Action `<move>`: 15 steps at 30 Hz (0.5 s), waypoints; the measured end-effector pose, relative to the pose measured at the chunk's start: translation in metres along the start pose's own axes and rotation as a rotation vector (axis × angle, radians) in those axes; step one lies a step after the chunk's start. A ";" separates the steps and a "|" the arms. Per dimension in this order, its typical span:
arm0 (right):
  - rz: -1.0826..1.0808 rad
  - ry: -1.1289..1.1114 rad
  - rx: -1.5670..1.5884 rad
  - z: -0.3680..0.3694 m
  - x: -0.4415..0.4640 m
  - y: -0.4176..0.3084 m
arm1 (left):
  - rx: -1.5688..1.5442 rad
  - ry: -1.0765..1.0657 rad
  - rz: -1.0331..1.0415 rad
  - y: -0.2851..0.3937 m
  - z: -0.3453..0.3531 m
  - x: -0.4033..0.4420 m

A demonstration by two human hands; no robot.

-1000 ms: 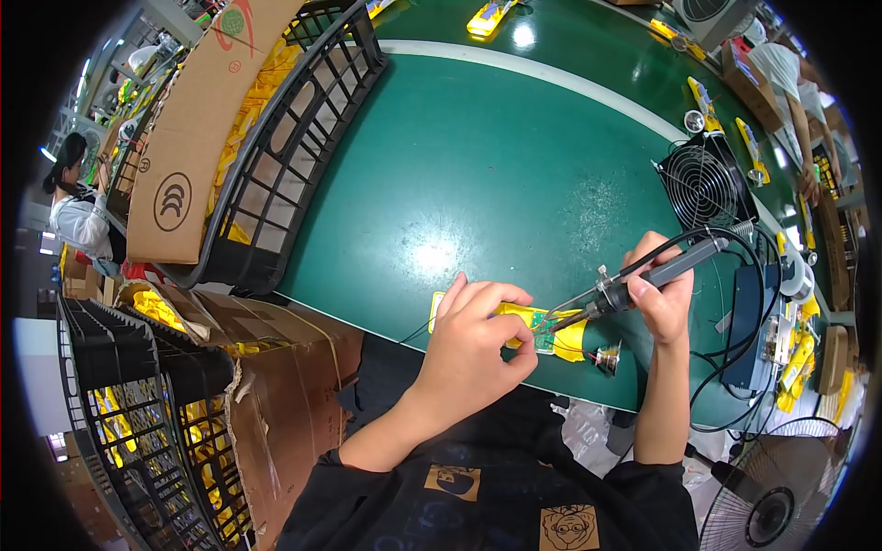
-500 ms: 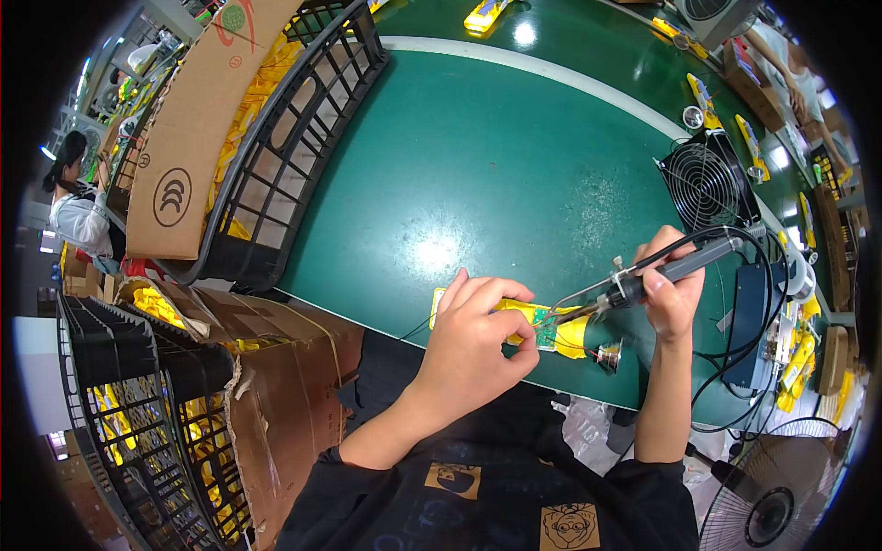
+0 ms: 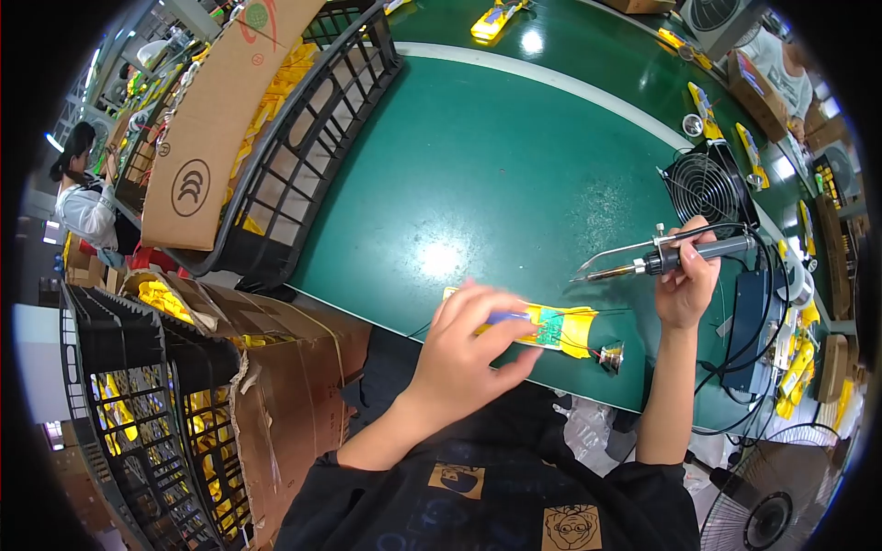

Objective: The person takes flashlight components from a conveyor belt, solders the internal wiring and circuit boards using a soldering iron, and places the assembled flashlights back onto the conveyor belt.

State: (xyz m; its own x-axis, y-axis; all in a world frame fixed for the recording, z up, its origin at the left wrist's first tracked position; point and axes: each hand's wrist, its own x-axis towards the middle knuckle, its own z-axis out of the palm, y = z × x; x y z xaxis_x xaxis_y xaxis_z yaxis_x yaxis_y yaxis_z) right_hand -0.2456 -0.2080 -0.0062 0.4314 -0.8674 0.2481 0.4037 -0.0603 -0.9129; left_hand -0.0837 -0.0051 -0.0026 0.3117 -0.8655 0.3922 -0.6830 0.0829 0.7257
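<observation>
A soldering iron (image 3: 657,262) with a thin metal guide tube along it is gripped in my right hand (image 3: 689,283). Its tip points left, above the bench and apart from the work. On the bench lies a yellow plastic housing (image 3: 577,332) with a small green circuit board (image 3: 550,327) in it. A blue part (image 3: 507,317) shows in the housing under my left fingers. Slightly blurred, my left hand (image 3: 473,344) is over the housing's left part with thumb and fingers apart. Thin wires run from the board side to a shiny lamp reflector (image 3: 610,357).
At left, a black crate (image 3: 303,138) holds yellow parts and a cardboard flap. A black fan (image 3: 706,188) and a blue box (image 3: 749,317) with cables stand at right. Beyond the white strip lie several yellow housings (image 3: 496,20). Other people are at the far left and upper right.
My right hand has lifted the soldering iron away from the circuit board, up and to the right. The left fingers have opened and moved off the board, uncovering it more.
</observation>
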 end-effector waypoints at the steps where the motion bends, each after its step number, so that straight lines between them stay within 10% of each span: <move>1: -0.002 0.000 0.009 -0.001 0.000 0.001 | -0.014 0.034 -0.013 0.002 -0.006 -0.008; 7: 0.007 0.030 0.039 0.001 0.000 0.000 | -0.074 -0.009 -0.575 0.004 -0.027 -0.058; 15: 0.008 0.045 0.013 0.001 0.001 0.002 | -0.202 0.227 -0.596 -0.019 -0.020 -0.060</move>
State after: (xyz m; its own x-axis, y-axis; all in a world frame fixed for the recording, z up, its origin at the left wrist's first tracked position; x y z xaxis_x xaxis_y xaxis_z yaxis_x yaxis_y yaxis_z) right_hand -0.2433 -0.2084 -0.0079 0.3979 -0.8894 0.2252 0.4106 -0.0468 -0.9106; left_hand -0.0764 0.0553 -0.0282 0.7439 -0.6682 -0.0153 -0.2205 -0.2669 0.9381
